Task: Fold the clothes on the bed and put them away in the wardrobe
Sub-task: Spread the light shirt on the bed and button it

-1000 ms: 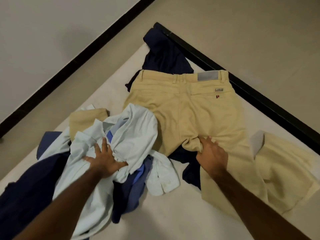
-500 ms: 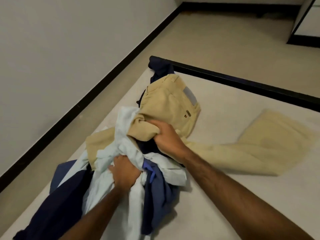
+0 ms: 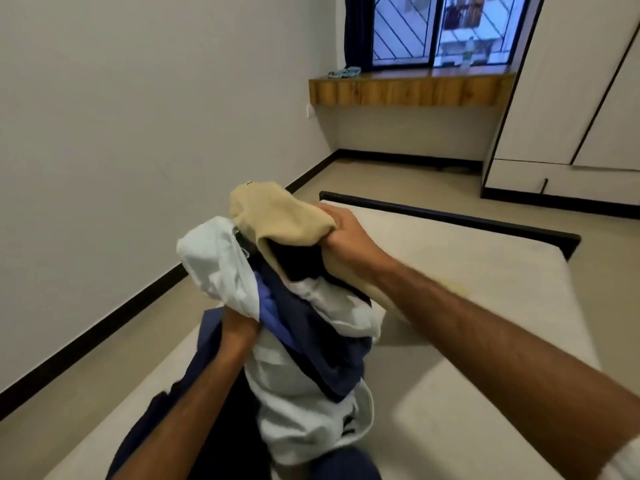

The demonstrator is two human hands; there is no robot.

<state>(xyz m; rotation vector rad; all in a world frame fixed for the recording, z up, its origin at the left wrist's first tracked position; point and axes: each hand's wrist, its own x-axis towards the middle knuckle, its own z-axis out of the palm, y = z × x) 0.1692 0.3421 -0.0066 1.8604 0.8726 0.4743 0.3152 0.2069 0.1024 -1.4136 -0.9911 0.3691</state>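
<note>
Several garments: one loose bundle [image 3: 298, 306], lifted off the bed [image 3: 485, 271], centre of the frame
right hand [image 3: 349, 233]: fingers curled tight round a bunched fold of the tan trousers [image 3: 280, 216], top of the bundle
left hand [image 3: 239, 327]: curled into the pale blue shirt [image 3: 218, 265] from below, mostly buried in cloth (fingers themselves not visible)
dark layers: navy garment [image 3: 322, 344] sandwiched in the middle, more navy cloth hanging at lower left under the left forearm
tan trousers handling: heaviest piece by the look, thicker weave, holds a crease; probably best taken at the waistband, both corners
pale blue shirt handling: light, limp, wrinkles easily; likely wants a grip at collar or shoulders so it hangs straight
bundle as a whole: soft, no stiffness, not fragile; pieces are only tangled together, so I'd expect the lower ones to slide out if the grip stays at two points
hold advice: support from underneath, or drop it back on the bed and pull items out one at a time
fold status: nothing folded yet, judging by the wad
wardrobe [image 3: 568, 98]: right side of the frame, beyond the bed, doors look closed
window ledge [image 3: 408, 88]: upper middle, a small cloth on it (not part of this load as far as I can tell)
</note>
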